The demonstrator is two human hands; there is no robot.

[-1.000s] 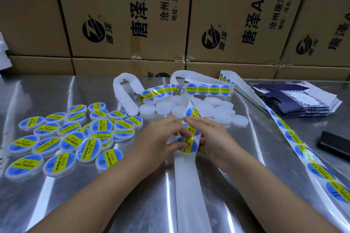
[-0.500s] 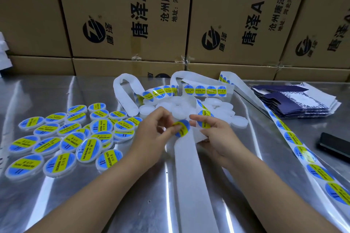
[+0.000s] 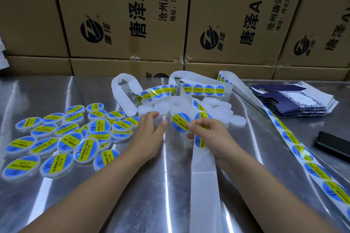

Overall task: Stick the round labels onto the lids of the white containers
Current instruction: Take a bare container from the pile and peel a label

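A peeled round blue-and-yellow label (image 3: 179, 122) hangs from the fingertips of my right hand (image 3: 208, 134), which pinches its right edge. The same hand rests on the white backing strip (image 3: 203, 176), where another label (image 3: 199, 141) sits under the fingers. My left hand (image 3: 149, 131) is apart from the label, fingers stretched toward the pile of plain white containers (image 3: 217, 112), its fingertips near one container (image 3: 161, 108). Several labelled containers (image 3: 75, 138) lie spread out at the left.
A long label strip (image 3: 303, 154) runs down the right side of the shiny metal table (image 3: 94, 204). Flat dark blue cartons (image 3: 295, 100) are stacked at the right rear, a black phone (image 3: 333, 145) lies beside them, and cardboard boxes (image 3: 123, 15) wall off the back.
The label came off the strip. It was between both hands half a second ago; now only my right hand holds it, and my left hand has let go and moved up-left toward the white containers.
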